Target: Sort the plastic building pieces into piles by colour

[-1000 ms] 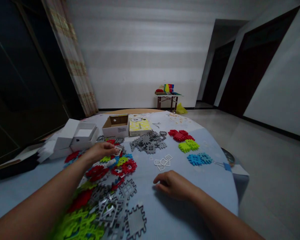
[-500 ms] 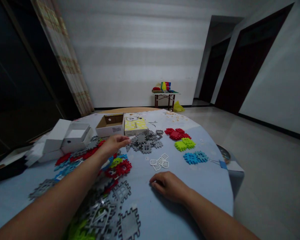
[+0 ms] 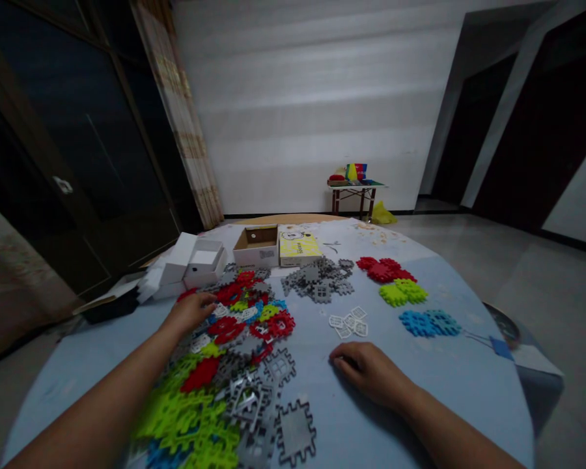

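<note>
Fingers (image 3: 208, 301) of my left hand (image 3: 193, 312), back from the grey toothed plastic tiles (image 3: 317, 281), lie spread on the mixed-colour tile heap (image 3: 234, 335); right hand (image 3: 371, 376) rests curled, perhaps empty.

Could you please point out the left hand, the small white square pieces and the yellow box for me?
left hand (image 3: 191, 312), head view, on the back of the hand.
small white square pieces (image 3: 349, 323), head view, on the middle of the cluster.
yellow box (image 3: 299, 248), head view, on its top face.

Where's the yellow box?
In the head view, the yellow box lies on the table's far side, just right of the open cardboard box, behind the grey pieces.
</note>
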A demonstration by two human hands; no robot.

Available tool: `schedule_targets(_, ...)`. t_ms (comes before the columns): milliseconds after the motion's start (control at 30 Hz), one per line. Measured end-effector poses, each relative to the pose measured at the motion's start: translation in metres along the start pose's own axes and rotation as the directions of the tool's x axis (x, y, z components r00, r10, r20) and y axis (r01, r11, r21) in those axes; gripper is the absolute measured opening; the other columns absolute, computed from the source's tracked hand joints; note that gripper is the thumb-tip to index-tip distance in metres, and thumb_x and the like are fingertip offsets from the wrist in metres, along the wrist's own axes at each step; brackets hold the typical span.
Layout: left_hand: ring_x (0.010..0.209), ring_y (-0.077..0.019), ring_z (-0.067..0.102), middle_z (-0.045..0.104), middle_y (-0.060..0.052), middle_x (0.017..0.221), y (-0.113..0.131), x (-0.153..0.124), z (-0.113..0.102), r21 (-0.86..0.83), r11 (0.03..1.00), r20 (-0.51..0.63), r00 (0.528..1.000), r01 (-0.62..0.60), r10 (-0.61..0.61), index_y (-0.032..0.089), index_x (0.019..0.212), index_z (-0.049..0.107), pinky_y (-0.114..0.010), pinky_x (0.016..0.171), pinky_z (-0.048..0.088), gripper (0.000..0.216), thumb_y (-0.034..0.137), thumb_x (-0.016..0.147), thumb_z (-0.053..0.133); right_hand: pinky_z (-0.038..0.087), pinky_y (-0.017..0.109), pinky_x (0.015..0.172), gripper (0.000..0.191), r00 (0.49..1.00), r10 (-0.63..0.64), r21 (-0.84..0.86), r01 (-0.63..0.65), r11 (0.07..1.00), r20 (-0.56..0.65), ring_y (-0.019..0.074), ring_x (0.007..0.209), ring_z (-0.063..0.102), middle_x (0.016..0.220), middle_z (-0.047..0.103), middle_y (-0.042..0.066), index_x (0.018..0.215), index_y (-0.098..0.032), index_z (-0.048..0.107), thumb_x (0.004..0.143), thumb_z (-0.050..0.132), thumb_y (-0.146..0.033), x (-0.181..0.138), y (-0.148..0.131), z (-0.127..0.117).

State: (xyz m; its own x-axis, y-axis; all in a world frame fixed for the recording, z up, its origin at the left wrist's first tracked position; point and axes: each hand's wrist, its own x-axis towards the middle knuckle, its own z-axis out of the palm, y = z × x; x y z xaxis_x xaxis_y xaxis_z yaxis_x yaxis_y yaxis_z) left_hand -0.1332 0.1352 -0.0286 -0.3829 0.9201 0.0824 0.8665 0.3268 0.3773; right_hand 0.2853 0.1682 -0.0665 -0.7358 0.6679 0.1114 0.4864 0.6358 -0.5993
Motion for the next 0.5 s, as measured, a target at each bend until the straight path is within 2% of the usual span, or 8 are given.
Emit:
schedule_targets(100,0.104,-0.0291,0.052,0.062,-0.011,0.109,0.002,-0.003,0.013,0.136,0.991,-0.023,1.000,0.007,-0.003,0.019,0.096,0.065,-0.039,0.085,0.037,0.036,0.035,0.067,0.052,0.041,0.024,0.072,0.027,1.000,0.011,-0.007,-0.012,1.000,-0.008,0.0161,0.081,0.060,0.088,0.067,0.003,0.093,-0.023,0.064,0.082,0.040,-0.028,0.000,0.000,0.001)
schedule_targets(233,0.103,-0.0279,0.052,0.063,-0.010,0.107,0.010,-0.005,0.019,0.231,0.973,-0.029,0.999,-0.008,0.015,0.022,0.094,0.065,-0.039,0.087,0.033,0.031,0.027,0.065,0.054,0.041,0.024,0.072,0.027,0.999,0.028,-0.016,-0.028,0.999,-0.023,0.0164,0.082,0.060,0.089,0.067,0.003,0.093,-0.023,0.064,0.082,0.041,-0.029,-0.001,0.000,0.004)
schedule_targets(400,0.094,-0.0267,0.055,0.068,-0.008,0.091,0.017,-0.010,0.012,0.225,0.974,-0.031,0.999,-0.024,0.031,0.024,0.080,0.067,-0.039,0.085,0.030,0.022,0.035,0.069,0.052,0.041,0.024,0.072,0.027,0.999,0.043,-0.024,-0.043,0.999,-0.023,0.0169,0.082,0.060,0.089,0.067,0.004,0.093,-0.021,0.064,0.081,0.041,-0.029,-0.001,-0.001,0.004)
schedule_targets(500,0.093,-0.0266,0.056,0.068,-0.006,0.091,0.018,-0.013,0.007,0.172,0.984,-0.028,0.999,-0.035,0.040,0.025,0.079,0.068,-0.038,0.083,0.030,0.023,0.037,0.069,0.051,0.041,0.025,0.072,0.027,0.998,0.047,-0.024,-0.048,0.999,-0.031,0.0171,0.082,0.060,0.089,0.067,0.004,0.093,-0.022,0.064,0.081,0.041,-0.028,-0.001,-0.001,0.004)
